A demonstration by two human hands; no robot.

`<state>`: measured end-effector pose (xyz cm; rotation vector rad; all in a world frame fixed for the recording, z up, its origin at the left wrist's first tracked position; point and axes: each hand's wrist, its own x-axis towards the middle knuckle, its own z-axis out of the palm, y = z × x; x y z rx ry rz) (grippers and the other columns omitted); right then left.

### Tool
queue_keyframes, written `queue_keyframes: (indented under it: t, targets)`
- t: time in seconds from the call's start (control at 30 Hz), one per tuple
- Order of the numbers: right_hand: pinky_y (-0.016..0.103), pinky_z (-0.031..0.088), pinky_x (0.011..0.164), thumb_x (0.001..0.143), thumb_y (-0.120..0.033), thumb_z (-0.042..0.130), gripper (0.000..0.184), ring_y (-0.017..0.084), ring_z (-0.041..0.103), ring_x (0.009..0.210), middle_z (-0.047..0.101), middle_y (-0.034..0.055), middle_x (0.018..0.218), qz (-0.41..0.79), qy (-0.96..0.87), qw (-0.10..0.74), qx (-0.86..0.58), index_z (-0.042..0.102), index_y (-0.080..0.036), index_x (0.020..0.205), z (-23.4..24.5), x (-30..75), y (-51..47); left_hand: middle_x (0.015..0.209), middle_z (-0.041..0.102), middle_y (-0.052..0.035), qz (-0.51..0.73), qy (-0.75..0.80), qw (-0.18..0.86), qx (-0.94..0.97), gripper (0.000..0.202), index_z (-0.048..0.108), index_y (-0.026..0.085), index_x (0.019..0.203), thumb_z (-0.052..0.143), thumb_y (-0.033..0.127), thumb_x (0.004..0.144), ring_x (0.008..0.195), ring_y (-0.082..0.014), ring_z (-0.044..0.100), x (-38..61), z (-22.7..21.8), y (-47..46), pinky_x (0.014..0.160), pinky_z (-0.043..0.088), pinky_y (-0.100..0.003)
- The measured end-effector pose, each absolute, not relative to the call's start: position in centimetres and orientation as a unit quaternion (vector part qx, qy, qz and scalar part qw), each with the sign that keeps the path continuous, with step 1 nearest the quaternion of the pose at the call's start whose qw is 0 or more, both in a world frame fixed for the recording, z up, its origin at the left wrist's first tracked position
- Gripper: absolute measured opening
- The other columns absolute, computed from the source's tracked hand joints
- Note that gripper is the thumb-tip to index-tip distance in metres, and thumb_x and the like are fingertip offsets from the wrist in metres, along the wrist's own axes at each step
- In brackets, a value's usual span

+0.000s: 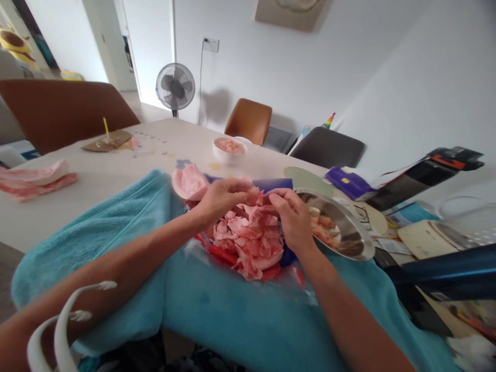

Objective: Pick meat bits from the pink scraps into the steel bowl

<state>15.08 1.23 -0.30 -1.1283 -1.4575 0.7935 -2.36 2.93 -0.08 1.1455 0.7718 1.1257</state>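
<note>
With the bare left hand (pixel 229 195) and bare right hand (pixel 291 216) seemingly pinching one soft, ragged pink piece (pixel 254 196) above the crumpled heap of thin pink scraps (pixel 251 240), towards the near edge of the pale, flat tabletop (pixel 155 150), short, gentle pulls should work best.

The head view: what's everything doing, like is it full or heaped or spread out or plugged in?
Left hand: fingers bent, pinching a pink piece
Right hand: fingers bent, pinching at that piece too
Pink scraps: heaped loosely
White bowl: filled with pink pieces
Metal bowl: partly filled
Blue towel: spread out
Fan: upright, spinning unclear
Wall socket: plug in
</note>
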Motion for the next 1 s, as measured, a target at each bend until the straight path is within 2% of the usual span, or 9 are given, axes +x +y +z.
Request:
queue_keyframes:
  t: [0.13, 0.23, 0.3, 0.4, 0.57, 0.67, 0.73, 0.83, 1.0]
  targets:
    - [0.028, 0.052, 0.066, 0.077, -0.040, 0.070, 0.024, 0.015, 0.066, 0.070, 0.072, 0.0005, 0.080, 0.285, -0.652, 0.507, -0.487, 0.067, -0.020, 0.091, 0.1, 14.6, 0.8, 0.093, 0.072, -0.0085, 0.496, 0.331, 0.588, 0.547, 0.032, 0.069, 0.011, 0.100, 0.077, 0.027, 0.073, 0.075, -0.0146, 0.068, -2.1, -0.4, 2.7, 0.053, 0.056, -0.021]
    - [0.026, 0.050, 0.056, 0.079, -0.037, 0.067, 0.019, 0.014, 0.063, 0.058, 0.070, -0.0004, 0.067, 0.279, -0.649, 0.491, -0.509, 0.070, -0.019, 0.084, 0.2, 14.5, 0.6, 0.090, 0.071, -0.0073, 0.488, 0.336, 0.558, 0.581, 0.030, 0.068, 0.010, 0.101, 0.074, 0.026, 0.076, 0.069, -0.0116, 0.065, -1.8, -0.6, 2.5, 0.052, 0.055, -0.019]
    - [0.025, 0.048, 0.050, 0.080, -0.037, 0.065, 0.020, 0.014, 0.063, 0.054, 0.069, -0.0006, 0.062, 0.304, -0.639, 0.486, -0.514, 0.072, -0.018, 0.086, 0.2, 14.5, 0.6, 0.088, 0.071, -0.0066, 0.490, 0.335, 0.540, 0.596, 0.030, 0.067, 0.010, 0.103, 0.071, 0.026, 0.079, 0.068, -0.0110, 0.065, -1.6, -0.7, 2.5, 0.052, 0.055, -0.019]
    - [0.023, 0.048, 0.048, 0.079, -0.032, 0.062, 0.018, 0.014, 0.063, 0.051, 0.068, -0.0007, 0.058, 0.302, -0.637, 0.484, -0.519, 0.072, -0.018, 0.085, 0.4, 14.3, 0.4, 0.090, 0.070, -0.0072, 0.502, 0.327, 0.507, 0.620, 0.029, 0.065, 0.011, 0.105, 0.068, 0.028, 0.082, 0.074, -0.0133, 0.067, -1.5, -1.2, 2.6, 0.055, 0.056, -0.020]
    - [0.021, 0.044, 0.044, 0.075, -0.023, 0.058, 0.012, 0.011, 0.058, 0.045, 0.065, -0.0022, 0.054, 0.249, -0.633, 0.494, -0.542, 0.068, -0.018, 0.076, 0.7, 13.6, 0.1, 0.101, 0.069, -0.0065, 0.511, 0.314, 0.329, 0.729, 0.026, 0.063, 0.016, 0.111, 0.063, 0.024, 0.086, 0.085, -0.0142, 0.068, -1.5, -2.2, 2.6, 0.067, 0.056, -0.022]
    - [0.021, 0.042, 0.043, 0.074, -0.025, 0.059, 0.011, 0.011, 0.056, 0.042, 0.062, -0.0035, 0.051, 0.250, -0.621, 0.506, -0.544, 0.067, -0.018, 0.074, 0.6, 13.3, -0.1, 0.098, 0.067, -0.0048, 0.520, 0.303, 0.207, 0.772, 0.022, 0.064, 0.018, 0.107, 0.061, 0.017, 0.086, 0.084, -0.0123, 0.064, -1.4, -2.4, 2.4, 0.069, 0.055, -0.022]
    - [0.020, 0.041, 0.042, 0.074, -0.025, 0.058, 0.011, 0.010, 0.055, 0.041, 0.060, -0.0049, 0.048, 0.259, -0.616, 0.510, -0.542, 0.067, -0.018, 0.074, 0.6, 13.2, -0.3, 0.092, 0.065, -0.0032, 0.533, 0.292, 0.181, 0.773, 0.019, 0.064, 0.018, 0.100, 0.060, 0.012, 0.083, 0.081, -0.0113, 0.060, -1.2, -2.4, 2.3, 0.067, 0.054, -0.021]
    - [0.020, 0.039, 0.041, 0.072, -0.021, 0.055, 0.012, 0.009, 0.052, 0.039, 0.057, -0.0062, 0.045, 0.282, -0.609, 0.509, -0.539, 0.067, -0.018, 0.073, 0.6, 13.1, -0.4, 0.087, 0.064, -0.0017, 0.544, 0.300, 0.255, 0.741, 0.018, 0.063, 0.017, 0.096, 0.061, 0.009, 0.080, 0.077, -0.0100, 0.059, -1.2, -2.2, 2.3, 0.066, 0.052, -0.020]
    - [0.020, 0.042, 0.039, 0.068, -0.022, 0.057, 0.009, 0.009, 0.051, 0.037, 0.058, -0.0051, 0.044, 0.384, -0.560, 0.523, -0.516, 0.065, -0.018, 0.066, 0.7, 13.2, -0.4, 0.087, 0.066, -0.0030, 0.523, 0.288, 0.475, 0.647, 0.022, 0.064, 0.014, 0.098, 0.065, 0.011, 0.076, 0.075, -0.0105, 0.061, -1.5, -1.6, 2.5, 0.066, 0.052, -0.022]
